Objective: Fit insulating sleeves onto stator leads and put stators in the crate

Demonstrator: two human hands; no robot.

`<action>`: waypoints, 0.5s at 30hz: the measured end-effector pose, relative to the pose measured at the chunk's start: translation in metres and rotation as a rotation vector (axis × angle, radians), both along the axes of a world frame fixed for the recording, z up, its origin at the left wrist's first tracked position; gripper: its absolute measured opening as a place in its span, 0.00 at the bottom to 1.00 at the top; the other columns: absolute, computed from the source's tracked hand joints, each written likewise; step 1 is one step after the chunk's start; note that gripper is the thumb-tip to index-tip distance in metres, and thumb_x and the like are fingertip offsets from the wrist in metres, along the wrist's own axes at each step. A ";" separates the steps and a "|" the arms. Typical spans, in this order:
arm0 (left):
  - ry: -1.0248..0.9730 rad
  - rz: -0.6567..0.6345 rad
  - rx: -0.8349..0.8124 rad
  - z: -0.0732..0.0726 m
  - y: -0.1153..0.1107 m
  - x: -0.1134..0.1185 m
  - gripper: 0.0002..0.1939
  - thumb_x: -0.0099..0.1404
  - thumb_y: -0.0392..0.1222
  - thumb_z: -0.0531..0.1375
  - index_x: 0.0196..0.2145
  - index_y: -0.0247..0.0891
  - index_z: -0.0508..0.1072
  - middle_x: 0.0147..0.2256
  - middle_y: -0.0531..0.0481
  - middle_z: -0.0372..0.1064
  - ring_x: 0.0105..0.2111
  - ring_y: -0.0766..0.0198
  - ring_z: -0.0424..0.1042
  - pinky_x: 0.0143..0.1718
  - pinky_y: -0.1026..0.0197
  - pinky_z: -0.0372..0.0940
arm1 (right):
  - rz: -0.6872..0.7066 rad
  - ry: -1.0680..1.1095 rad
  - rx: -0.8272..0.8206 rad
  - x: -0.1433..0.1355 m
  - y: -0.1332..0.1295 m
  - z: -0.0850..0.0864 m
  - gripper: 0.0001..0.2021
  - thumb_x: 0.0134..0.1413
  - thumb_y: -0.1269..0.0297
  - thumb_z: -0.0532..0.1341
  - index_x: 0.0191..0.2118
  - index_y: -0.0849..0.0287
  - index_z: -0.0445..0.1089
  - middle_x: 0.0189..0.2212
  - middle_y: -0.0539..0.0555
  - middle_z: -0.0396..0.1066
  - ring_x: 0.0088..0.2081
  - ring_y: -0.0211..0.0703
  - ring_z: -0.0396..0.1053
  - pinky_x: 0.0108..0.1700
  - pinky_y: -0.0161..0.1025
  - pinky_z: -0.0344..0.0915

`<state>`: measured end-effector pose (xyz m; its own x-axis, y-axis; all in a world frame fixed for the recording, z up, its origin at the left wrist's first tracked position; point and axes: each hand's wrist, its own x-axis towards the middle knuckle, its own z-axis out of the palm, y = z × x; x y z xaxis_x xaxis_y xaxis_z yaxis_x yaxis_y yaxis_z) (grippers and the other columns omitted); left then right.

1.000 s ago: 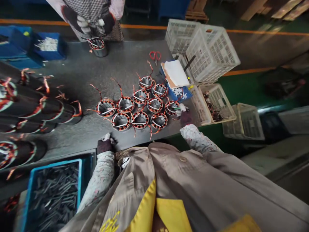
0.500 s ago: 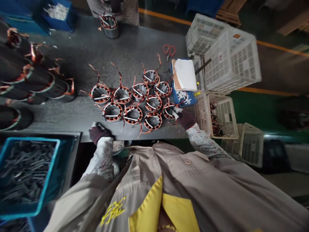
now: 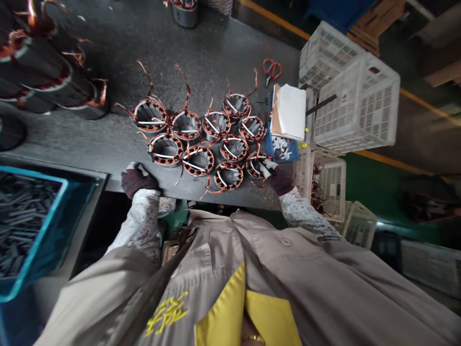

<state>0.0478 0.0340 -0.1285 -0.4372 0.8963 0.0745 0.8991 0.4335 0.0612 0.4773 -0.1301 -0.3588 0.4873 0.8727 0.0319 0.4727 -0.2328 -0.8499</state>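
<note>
Several motor stators stand in a cluster on the dark worktop (image 3: 118, 137), ring-shaped, with copper windings, loose leads and white strips across their mouths. My right hand (image 3: 280, 178), in a dark glove with pale fingertips, closes on the rim of the rightmost stator (image 3: 256, 166), fingertips at its opening. The inner fingers are partly hidden. At the front edge of the worktop, left of the nearest stator (image 3: 165, 150), my left hand (image 3: 139, 179) rests with curled fingers. Whether it holds anything does not show.
Larger stators (image 3: 46, 62) are stacked at the left. A blue tub (image 3: 61, 192) of grey strips sits front left. Red-handled scissors (image 3: 272, 69), papers (image 3: 290, 113) over a small blue bin (image 3: 293, 154) and white plastic crates (image 3: 358, 103) occupy the right side.
The view has shifted, so the far stator and left tub sit closer to the frame's edges. My right hand stays at the rightmost stator; my left hand remains by the front edge.
</note>
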 end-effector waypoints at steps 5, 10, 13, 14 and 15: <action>0.013 -0.038 0.000 0.000 -0.001 0.000 0.25 0.95 0.40 0.55 0.78 0.24 0.77 0.71 0.23 0.77 0.76 0.34 0.69 0.81 0.35 0.66 | -0.017 -0.017 -0.002 -0.004 0.000 0.000 0.21 0.72 0.47 0.76 0.61 0.53 0.96 0.55 0.65 0.95 0.61 0.72 0.93 0.73 0.66 0.88; -0.060 0.012 0.014 0.000 0.003 -0.001 0.24 0.90 0.32 0.62 0.76 0.21 0.77 0.73 0.22 0.76 0.76 0.35 0.71 0.83 0.33 0.64 | -0.120 0.072 -0.057 -0.007 -0.005 0.017 0.17 0.68 0.46 0.77 0.50 0.53 0.92 0.55 0.67 0.95 0.60 0.71 0.92 0.73 0.65 0.85; -0.140 0.007 0.050 0.003 0.002 0.003 0.26 0.89 0.30 0.63 0.78 0.18 0.75 0.75 0.22 0.75 0.79 0.35 0.69 0.86 0.32 0.60 | -0.208 0.277 -0.003 -0.011 -0.010 0.042 0.19 0.68 0.41 0.74 0.48 0.52 0.87 0.51 0.66 0.95 0.54 0.65 0.91 0.67 0.60 0.85; -0.152 0.013 0.046 0.004 0.001 0.004 0.26 0.89 0.30 0.63 0.79 0.17 0.74 0.76 0.20 0.74 0.79 0.35 0.68 0.87 0.32 0.59 | -0.189 0.350 0.011 -0.012 -0.010 0.053 0.20 0.69 0.37 0.72 0.47 0.49 0.85 0.49 0.64 0.95 0.52 0.63 0.91 0.63 0.60 0.86; -0.158 0.013 0.041 0.005 0.001 0.005 0.26 0.90 0.30 0.62 0.79 0.14 0.74 0.77 0.18 0.73 0.80 0.34 0.67 0.87 0.32 0.58 | -0.135 0.408 0.008 -0.014 -0.007 0.065 0.21 0.69 0.33 0.71 0.46 0.46 0.84 0.48 0.61 0.95 0.51 0.61 0.90 0.60 0.59 0.86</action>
<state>0.0523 0.0349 -0.1238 -0.4576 0.8882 0.0405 0.8714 0.4389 0.2192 0.4636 -0.1371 -0.2934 0.5713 0.8006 -0.1810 0.0627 -0.2625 -0.9629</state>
